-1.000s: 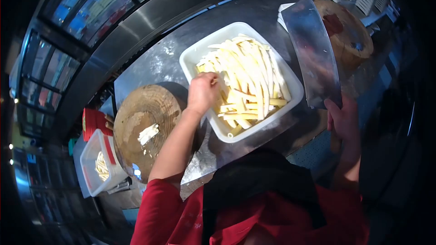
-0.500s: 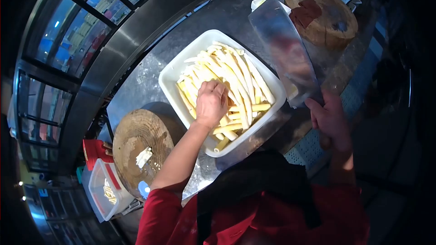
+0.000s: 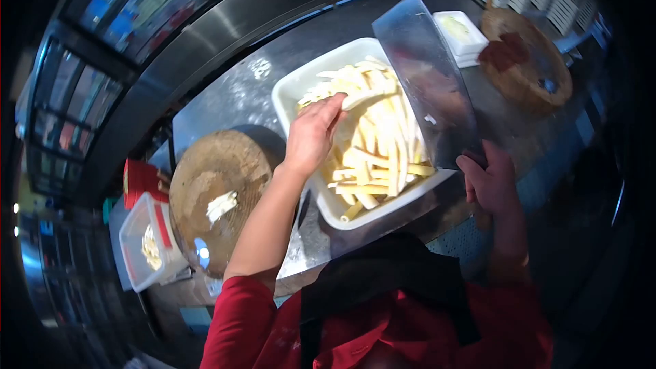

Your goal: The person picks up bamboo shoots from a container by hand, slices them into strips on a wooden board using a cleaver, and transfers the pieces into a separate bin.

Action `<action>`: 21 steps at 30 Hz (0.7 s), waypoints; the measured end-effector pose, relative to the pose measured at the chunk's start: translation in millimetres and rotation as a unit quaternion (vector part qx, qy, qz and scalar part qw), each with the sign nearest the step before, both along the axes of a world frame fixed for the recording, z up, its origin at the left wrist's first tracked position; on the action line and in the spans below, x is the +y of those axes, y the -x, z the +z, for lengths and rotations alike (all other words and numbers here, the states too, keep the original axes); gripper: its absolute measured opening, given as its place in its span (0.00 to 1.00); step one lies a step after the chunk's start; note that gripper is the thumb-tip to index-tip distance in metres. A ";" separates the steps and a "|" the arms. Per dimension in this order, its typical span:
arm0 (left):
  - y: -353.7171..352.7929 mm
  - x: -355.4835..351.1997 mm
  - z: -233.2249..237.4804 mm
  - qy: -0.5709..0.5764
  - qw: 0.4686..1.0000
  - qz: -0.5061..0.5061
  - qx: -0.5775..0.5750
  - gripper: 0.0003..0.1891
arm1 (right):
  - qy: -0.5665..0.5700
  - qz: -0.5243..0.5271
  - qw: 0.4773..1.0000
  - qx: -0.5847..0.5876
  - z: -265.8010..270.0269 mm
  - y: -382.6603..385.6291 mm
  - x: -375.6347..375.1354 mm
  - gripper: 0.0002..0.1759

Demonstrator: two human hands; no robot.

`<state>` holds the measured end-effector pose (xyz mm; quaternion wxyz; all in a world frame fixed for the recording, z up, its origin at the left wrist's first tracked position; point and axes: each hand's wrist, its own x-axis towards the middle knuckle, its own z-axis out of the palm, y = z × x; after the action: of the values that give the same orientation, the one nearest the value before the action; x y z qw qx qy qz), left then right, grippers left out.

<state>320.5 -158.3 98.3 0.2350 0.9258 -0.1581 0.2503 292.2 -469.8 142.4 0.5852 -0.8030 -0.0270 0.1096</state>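
A white rectangular tub (image 3: 290, 75) holds a heap of long, pale yellow-white stalks (image 3: 372, 143), some with hollow-looking ends. Over its far left part, my left hand (image 3: 316, 133) is closed, fingertips pinching the end of one pale stalk (image 3: 369, 98) that points to the right. My right hand (image 3: 488, 174) is wrapped around the handle of a broad cleaver (image 3: 430, 75). The blade stands up and away from me, across the tub's right side, hiding part of it. A small white scrap (image 3: 430, 119) clings to the blade.
Left of the tub, a round wooden chopping block (image 3: 236, 157) bears small white pieces (image 3: 221, 206). Beside it are a clear plastic container (image 3: 140, 260) and a red box (image 3: 140, 181). Back right: white trays (image 3: 468, 51), another wooden block (image 3: 553, 72) with dark red meat-like pieces.
My left hand has risen from among the stalks and moved toward the far side, with one stalk at its fingertips. The cleaver stays in my right hand. The whole view has turned slightly.
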 end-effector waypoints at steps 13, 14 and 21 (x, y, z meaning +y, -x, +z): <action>266.1 131.9 -66.1 -0.119 0.918 0.377 0.035 0.15 | 0.103 0.455 0.876 -0.122 -44.8 0.5 183.5 0.14; 270.2 128.9 -72.8 -0.079 0.922 0.380 0.016 0.15 | 0.107 0.468 0.868 -0.124 -43.3 2.6 197.4 0.14; 281.5 140.7 -89.2 0.023 0.925 0.374 -0.064 0.13 | 0.257 0.615 0.725 -0.175 -14.5 35.1 271.0 0.12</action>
<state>39.1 -17.6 9.1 0.1350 0.8938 0.1910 0.3825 257.0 -198.8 127.9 0.1458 -0.7351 -0.5872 0.3059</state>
